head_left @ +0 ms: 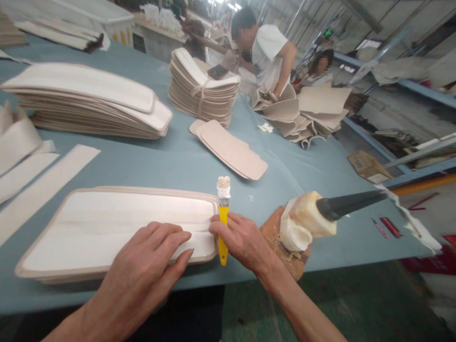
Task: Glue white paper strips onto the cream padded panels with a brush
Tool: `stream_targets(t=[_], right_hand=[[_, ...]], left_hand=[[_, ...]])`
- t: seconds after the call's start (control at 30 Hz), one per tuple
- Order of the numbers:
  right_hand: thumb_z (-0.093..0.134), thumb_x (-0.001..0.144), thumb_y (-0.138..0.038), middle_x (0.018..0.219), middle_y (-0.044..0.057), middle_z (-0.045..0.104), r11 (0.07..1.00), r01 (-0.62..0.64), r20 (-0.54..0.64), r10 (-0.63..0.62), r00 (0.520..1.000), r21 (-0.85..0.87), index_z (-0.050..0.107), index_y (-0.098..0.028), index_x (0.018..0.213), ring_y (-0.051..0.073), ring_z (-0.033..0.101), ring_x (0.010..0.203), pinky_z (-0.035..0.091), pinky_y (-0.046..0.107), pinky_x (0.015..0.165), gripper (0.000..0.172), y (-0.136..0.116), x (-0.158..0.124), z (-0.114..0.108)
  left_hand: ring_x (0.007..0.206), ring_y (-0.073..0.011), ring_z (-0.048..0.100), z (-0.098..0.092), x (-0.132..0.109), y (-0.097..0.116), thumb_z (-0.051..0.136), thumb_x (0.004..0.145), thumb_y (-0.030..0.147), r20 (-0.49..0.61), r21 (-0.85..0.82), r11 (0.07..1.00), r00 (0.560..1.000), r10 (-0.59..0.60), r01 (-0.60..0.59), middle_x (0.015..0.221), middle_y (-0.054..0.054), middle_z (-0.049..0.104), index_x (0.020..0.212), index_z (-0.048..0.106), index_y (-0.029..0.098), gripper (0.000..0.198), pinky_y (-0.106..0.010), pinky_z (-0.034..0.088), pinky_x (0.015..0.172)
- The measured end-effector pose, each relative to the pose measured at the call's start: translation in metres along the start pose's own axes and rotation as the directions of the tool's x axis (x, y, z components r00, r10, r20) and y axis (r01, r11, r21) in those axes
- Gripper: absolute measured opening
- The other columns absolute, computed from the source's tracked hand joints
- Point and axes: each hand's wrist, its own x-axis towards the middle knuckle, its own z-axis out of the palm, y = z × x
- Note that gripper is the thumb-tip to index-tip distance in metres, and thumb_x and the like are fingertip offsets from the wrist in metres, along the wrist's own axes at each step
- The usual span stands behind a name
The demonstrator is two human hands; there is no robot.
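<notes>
A stack of long beige panels with rounded corners and white faces (pixel 85 247) lies flat in front of me. My left hand (pixel 146 261) rests on the top panel, fingers slightly bent and thumb apart from them, holding nothing I can see. At the panel's right end, my right hand (pixel 245 240) grips a paintbrush (pixel 223 223) with a yellow handle. Its bristles point away from me and are caked in white. The right fingertips touch the panel's edge. A pale strip runs lengthwise along the top panel's middle.
Right of my hands stands a crusted glue bottle (pixel 306 216) with a dark nozzle, on a brown board (pixel 272 228). Beyond are loose beige pieces (pixel 228 147), a tied bundle (pixel 204 90), a larger panel stack (pixel 89 99) and white strips (pixel 46 190). A person (pixel 269 52) works across the table.
</notes>
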Motion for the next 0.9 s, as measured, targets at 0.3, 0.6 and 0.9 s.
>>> stream_targets(t=[0.3,0.6,0.9], right_hand=[[0.04,0.109,-0.014,0.091,0.005,0.075,0.996,-0.025,-0.142,0.037,0.989,0.09,0.058,-0.023,0.101,0.018,0.067,0.076,0.055,0.028,0.069,0.021,0.003,0.006,0.006],[0.051,0.103,-0.011,0.104,0.004,0.078,0.978,-0.047,-0.287,0.105,0.952,0.202,0.057,-0.027,0.103,0.016,0.074,0.082,0.058,0.028,0.072,0.017,-0.019,0.018,-0.014],[0.063,0.098,-0.018,0.098,0.005,0.078,0.768,-0.436,-0.453,0.633,0.628,0.468,0.054,-0.025,0.096,0.017,0.078,0.085,0.062,0.027,0.071,0.012,-0.046,0.007,-0.005]], left_hand=[[0.09,-0.024,0.06,0.002,0.007,-0.001,0.052,0.101,0.022,0.016,0.096,0.995,0.999,-0.04,0.038,0.1,-0.005,0.069,0.112,0.063,0.018,0.016,-0.038,0.047,0.084],[0.078,-0.0234,0.054,0.013,0.029,0.002,0.05,0.098,0.013,0.01,0.106,0.993,0.999,-0.045,0.044,0.082,-0.003,0.063,0.087,0.062,0.021,0.018,-0.038,0.041,0.072],[0.074,-0.0187,0.053,0.015,0.024,0.006,0.048,0.097,0.008,-0.141,0.032,0.997,0.988,-0.063,0.068,0.075,0.0,0.057,0.079,0.054,0.021,0.023,-0.033,0.041,0.071]])
